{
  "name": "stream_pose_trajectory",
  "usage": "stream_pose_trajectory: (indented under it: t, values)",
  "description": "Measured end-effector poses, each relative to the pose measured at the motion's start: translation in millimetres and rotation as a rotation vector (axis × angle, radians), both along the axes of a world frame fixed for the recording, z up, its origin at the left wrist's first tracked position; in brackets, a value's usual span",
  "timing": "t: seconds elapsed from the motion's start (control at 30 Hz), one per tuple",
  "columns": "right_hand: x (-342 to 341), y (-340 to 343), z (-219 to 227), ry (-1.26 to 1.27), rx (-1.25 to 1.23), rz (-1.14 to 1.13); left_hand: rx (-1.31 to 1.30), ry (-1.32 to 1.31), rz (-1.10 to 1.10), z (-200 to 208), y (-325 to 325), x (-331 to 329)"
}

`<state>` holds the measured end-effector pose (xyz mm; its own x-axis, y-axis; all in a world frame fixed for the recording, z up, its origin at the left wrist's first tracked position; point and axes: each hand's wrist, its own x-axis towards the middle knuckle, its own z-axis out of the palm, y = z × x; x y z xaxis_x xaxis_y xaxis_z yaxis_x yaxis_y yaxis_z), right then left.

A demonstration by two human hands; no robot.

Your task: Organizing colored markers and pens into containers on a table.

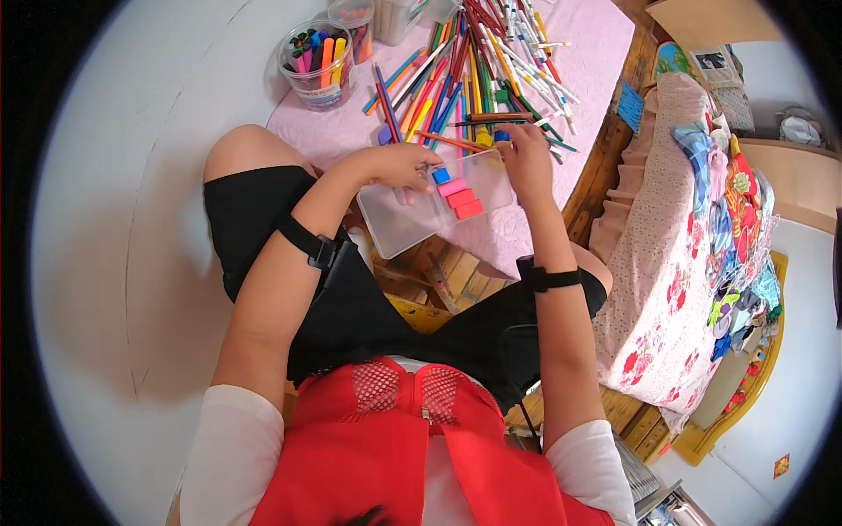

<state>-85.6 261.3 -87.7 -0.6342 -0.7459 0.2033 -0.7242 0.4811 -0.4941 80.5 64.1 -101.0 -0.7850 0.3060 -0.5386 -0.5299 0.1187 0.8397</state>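
Observation:
A clear plastic case (399,223) lies open at the near edge of the pink-covered table. Inside it, a blue block (441,176), a pink block (452,187) and red blocks (465,204) sit in a row. My left hand (399,167) grips the case's left side, thumb near the blue block, some fingers showing through the clear plastic. At the case's far right corner, my right hand (528,162) has its fingers closed around another blue block (502,137), partly covered by the fingers. A yellow block (483,137) lies just left of it.
Many coloured pencils and markers (474,70) are heaped across the table (592,53). A clear tub of markers (317,74) stands at the far left, with another container (353,22) behind. On the right is a bed (658,263) with clothes piled on it.

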Motion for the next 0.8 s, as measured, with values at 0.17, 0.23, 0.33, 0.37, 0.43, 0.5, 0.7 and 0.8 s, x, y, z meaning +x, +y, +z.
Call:
stream_pose_trajectory:
  t: [0.17, 0.23, 0.33, 0.37, 0.43, 0.5, 0.7, 0.8]
  values:
    - [2, -10, -7, 0.101, 0.147, 0.077, -0.191, 0.056, 0.175, -8, -4, 2]
    - [-3, -11, -5, 0.154, 0.129, 0.175, -0.251, 0.082, 0.137, 1, -7, 2]
    - [-3, -13, -6, 0.122, 0.094, 0.202, -0.298, 0.093, 0.132, 3, -9, 2]
    - [-4, -14, -7, 0.121, 0.091, 0.204, -0.283, 0.078, 0.163, 1, -10, 2]
    - [-10, -9, -13, 0.053, -0.004, 0.231, -0.278, 0.051, 0.206, -2, -9, 0]
    - [-10, -5, -16, -0.011, -0.05, 0.148, -0.27, 0.022, 0.247, 0, -10, -1]
    - [19, 11, 5, 0.024, -0.232, 0.021, -0.572, 0.314, 0.15, 7, -13, 3]
    - [47, 12, 12, -0.02, -0.138, 0.193, -0.817, 0.407, 0.106, 20, -5, 0]
